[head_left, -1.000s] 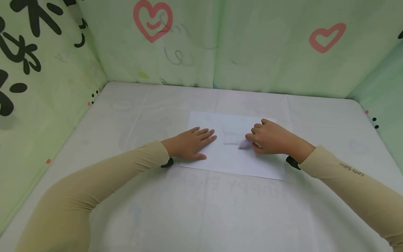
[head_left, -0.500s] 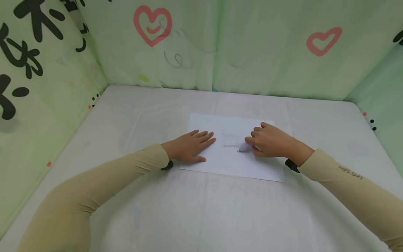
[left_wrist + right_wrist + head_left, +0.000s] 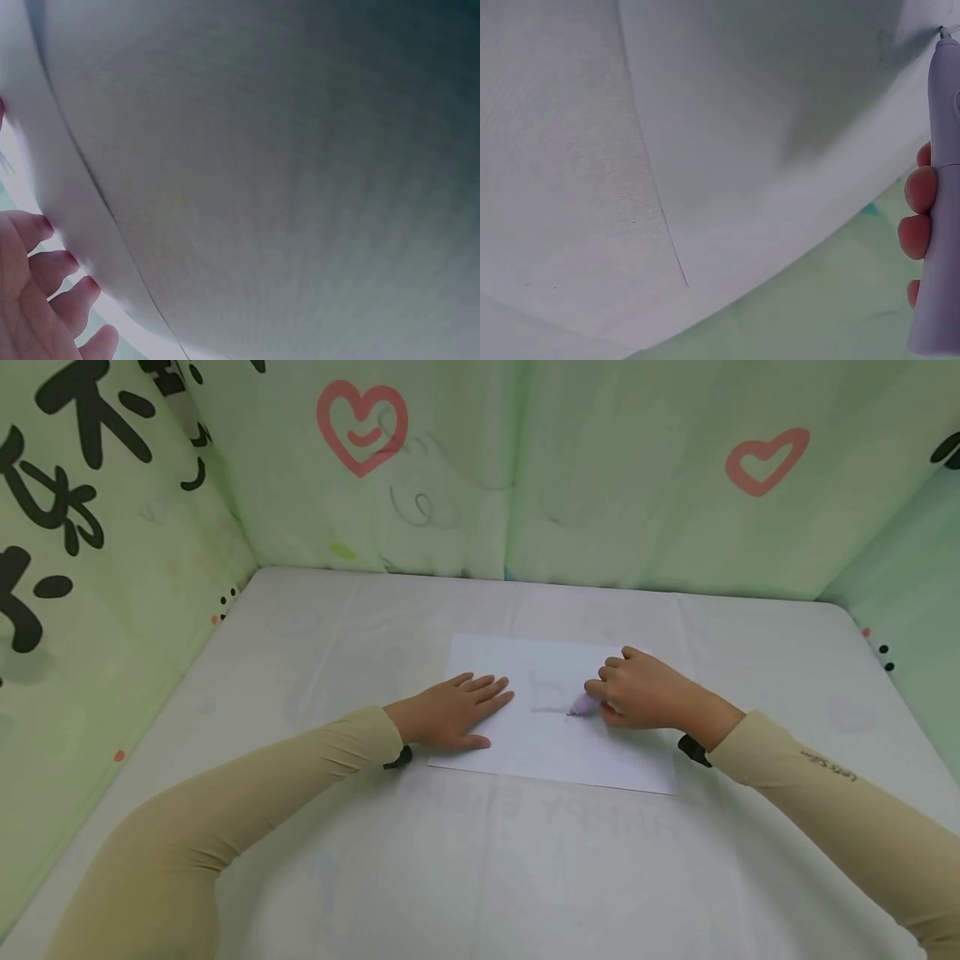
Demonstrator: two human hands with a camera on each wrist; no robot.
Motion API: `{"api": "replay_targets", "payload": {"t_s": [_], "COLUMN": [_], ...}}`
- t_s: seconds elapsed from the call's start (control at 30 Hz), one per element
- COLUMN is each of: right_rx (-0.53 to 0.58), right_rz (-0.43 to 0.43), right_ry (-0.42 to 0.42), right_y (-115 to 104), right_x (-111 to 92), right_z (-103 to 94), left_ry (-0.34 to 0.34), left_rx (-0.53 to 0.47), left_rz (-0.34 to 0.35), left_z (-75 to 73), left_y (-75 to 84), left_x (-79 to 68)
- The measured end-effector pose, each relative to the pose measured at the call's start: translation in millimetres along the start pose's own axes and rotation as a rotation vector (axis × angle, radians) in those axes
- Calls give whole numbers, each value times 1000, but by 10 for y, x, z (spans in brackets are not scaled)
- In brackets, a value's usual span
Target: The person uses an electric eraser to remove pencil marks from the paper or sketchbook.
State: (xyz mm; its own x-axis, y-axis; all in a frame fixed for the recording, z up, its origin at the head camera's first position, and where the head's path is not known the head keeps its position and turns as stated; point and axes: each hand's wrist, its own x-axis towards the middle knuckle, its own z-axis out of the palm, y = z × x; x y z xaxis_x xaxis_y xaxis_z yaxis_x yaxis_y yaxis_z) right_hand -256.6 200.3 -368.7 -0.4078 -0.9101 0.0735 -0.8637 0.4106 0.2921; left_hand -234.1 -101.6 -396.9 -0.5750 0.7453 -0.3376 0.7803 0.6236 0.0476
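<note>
A white sheet of paper (image 3: pixel 540 752) lies on the covered table. My left hand (image 3: pixel 453 710) rests flat on its left part, fingers spread; the left wrist view shows only those fingers (image 3: pixel 71 304) at the lower left. In my right hand (image 3: pixel 648 693) is a thick lavender pen (image 3: pixel 945 112) with a narrow metal tip, gripped by curled fingers. Its tip meets the paper near the middle, just below faint grey lines (image 3: pixel 550 711) forming a boxy outline. Most of the pen's body is hidden behind the right hand in the head view.
A white cloth with faint prints covers the table (image 3: pixel 480 868). Green printed curtains (image 3: pixel 615 493) enclose the back and both sides. Dark wrist cameras (image 3: pixel 693 750) sit under both wrists.
The pen tip has dipped slightly toward me, then come back up close to the grey line, and a small mark shows beneath it. My left hand stays put on the paper.
</note>
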Motion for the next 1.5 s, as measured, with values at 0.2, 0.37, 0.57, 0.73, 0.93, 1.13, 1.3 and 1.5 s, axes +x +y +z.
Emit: {"api": "replay_targets", "payload": {"t_s": [0.2, 0.37, 0.57, 0.73, 0.93, 1.13, 1.3, 1.5], "right_rx": [-8, -7, -3, -4, 3, 4, -1, 13], "right_rz": [-13, -12, -2, -11, -11, -4, -13, 3], "right_ry": [30, 35, 6, -9, 2, -18, -19, -7], "right_y": [44, 62, 60, 45, 42, 40, 22, 11], "right_x": [14, 36, 61, 73, 107, 113, 106, 91], "right_z": [46, 54, 21, 7, 5, -8, -8, 6], "left_ry": [7, 13, 17, 16, 9, 22, 7, 6], "left_rx": [-2, 1, 14, 16, 14, 9, 3, 3], "left_rz": [1, 10, 10, 11, 18, 23, 11, 14], "left_z": [19, 19, -1, -8, -13, -10, -15, 4], "left_y": [0, 7, 3, -6, -6, -12, -13, -14], "left_x": [9, 6, 0, -5, -4, -11, -21, -12]}}
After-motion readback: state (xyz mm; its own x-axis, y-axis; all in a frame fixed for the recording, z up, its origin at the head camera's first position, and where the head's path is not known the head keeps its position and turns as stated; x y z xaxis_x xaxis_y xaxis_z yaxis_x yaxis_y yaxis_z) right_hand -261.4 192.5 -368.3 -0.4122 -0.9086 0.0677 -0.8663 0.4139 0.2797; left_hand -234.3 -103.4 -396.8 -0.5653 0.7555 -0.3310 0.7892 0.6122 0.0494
